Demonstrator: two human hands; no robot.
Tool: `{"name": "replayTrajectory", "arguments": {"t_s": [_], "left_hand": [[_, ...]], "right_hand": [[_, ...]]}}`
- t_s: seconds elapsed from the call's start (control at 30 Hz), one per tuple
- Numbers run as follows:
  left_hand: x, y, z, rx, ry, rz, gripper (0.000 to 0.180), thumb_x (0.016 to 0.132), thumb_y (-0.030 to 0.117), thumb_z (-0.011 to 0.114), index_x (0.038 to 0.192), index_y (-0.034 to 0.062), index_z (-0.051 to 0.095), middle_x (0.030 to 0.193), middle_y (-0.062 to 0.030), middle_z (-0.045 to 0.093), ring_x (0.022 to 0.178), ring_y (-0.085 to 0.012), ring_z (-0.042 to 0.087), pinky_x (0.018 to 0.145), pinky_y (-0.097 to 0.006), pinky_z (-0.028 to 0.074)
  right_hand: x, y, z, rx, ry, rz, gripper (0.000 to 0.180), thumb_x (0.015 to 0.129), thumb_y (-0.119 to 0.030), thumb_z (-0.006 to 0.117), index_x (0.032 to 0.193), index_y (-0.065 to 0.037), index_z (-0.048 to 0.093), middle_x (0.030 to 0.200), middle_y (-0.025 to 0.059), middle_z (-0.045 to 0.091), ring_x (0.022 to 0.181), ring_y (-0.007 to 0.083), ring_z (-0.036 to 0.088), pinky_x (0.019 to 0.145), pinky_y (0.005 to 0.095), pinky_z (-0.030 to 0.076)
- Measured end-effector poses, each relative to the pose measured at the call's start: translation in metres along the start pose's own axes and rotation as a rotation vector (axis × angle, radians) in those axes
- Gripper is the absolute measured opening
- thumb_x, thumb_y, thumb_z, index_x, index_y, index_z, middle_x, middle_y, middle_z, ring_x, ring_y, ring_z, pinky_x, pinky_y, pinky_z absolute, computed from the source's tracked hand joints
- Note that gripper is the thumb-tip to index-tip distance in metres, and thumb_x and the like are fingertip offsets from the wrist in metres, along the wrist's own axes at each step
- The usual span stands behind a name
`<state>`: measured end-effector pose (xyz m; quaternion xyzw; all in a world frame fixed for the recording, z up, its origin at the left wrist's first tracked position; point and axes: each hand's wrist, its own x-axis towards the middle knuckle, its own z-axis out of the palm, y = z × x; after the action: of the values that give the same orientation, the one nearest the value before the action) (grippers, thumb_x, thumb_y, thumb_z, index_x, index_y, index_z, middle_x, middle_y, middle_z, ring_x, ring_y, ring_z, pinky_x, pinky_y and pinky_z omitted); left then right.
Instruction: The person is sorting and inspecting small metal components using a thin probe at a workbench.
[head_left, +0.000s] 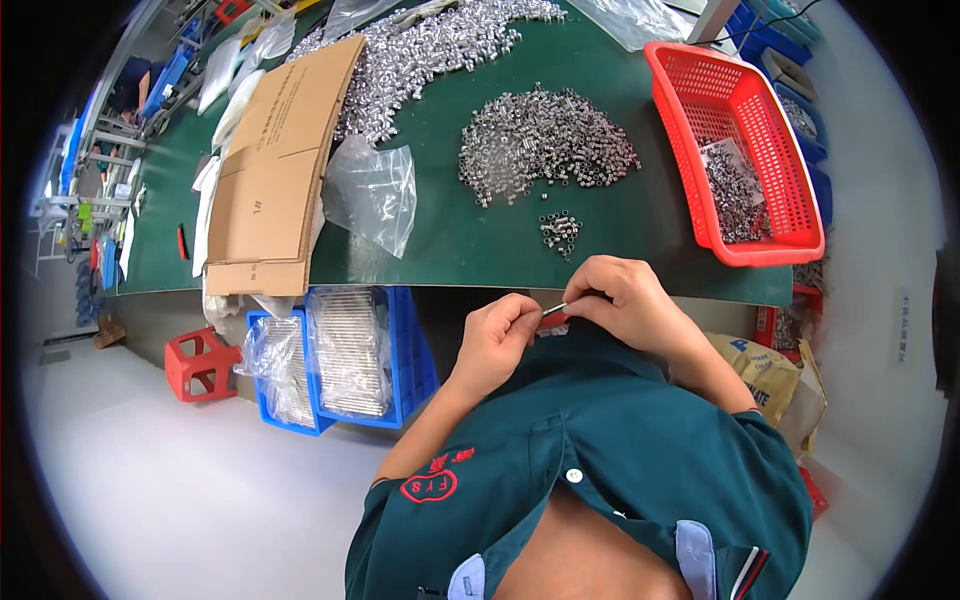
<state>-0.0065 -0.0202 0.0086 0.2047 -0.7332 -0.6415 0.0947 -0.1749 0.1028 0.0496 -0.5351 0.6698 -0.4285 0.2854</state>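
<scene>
In front of my body, just off the near edge of the green table [450, 250], both hands meet at a thin dark metal rod [555, 309]. My left hand [497, 335] pinches its left end between thumb and fingertips. The other end sits in the closed fingers of my right hand [622, 295]. Whether a small part is threaded on the rod I cannot make out. Beyond my fingers lies a little cluster of small metal rings [561, 232], and behind it spreads a larger heap of similar small parts [590, 140].
A red perforated basket [790, 245] holding small metal parts stands at the right. To the left are a clear plastic bag [372, 195] and a cardboard sheet [270, 180]. Shiny metal pieces [430, 60] cover the far side. Blue crates [405, 350] and a red stool [198, 365] stand lower left.
</scene>
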Motion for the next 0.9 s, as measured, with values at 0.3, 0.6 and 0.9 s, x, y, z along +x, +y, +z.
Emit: {"name": "replayTrajectory", "arguments": {"t_s": [0.3, 0.6, 0.9], "left_hand": [[0.003, -0.009, -0.004, -0.389, -0.205, -0.251, 0.01, 0.092, 0.01, 0.052, 0.088, 0.0011, 0.057, 0.069, 0.0003, 0.053, 0.06, -0.0063, 0.048, 0.055, -0.02, 0.039], [0.007, -0.015, 0.001, -0.578, -0.017, -0.227, 0.014, 0.093, 0.015, 0.053, 0.089, 0.0012, 0.054, 0.065, -0.0009, 0.052, 0.057, -0.0072, 0.046, 0.054, -0.02, 0.037], [0.006, -0.02, -0.003, -0.577, 0.105, -0.2, 0.014, 0.093, 0.015, 0.054, 0.09, 0.0015, 0.055, 0.064, -0.0007, 0.051, 0.058, -0.0075, 0.046, 0.053, -0.021, 0.037]], "right_hand": [[-0.005, 0.01, 0.019, 0.045, 0.11, -0.306, 0.014, 0.071, 0.008, 0.063, 0.081, -0.002, 0.061, 0.078, 0.009, 0.06, 0.073, 0.022, 0.062, 0.061, 0.0325, 0.052], [-0.008, 0.025, 0.017, 0.084, 0.216, 0.176, 0.01, 0.078, 0.0, 0.066, 0.088, -0.001, 0.063, 0.08, 0.0046, 0.062, 0.07, 0.0108, 0.059, 0.063, 0.0247, 0.048], [0.02, 0.036, 0.024, -0.492, 0.419, -0.056, 0.015, 0.067, -0.006, 0.072, 0.08, -0.005, 0.064, 0.077, 0.0069, 0.057, 0.076, 0.0268, 0.058, 0.064, 0.0362, 0.048]]}}
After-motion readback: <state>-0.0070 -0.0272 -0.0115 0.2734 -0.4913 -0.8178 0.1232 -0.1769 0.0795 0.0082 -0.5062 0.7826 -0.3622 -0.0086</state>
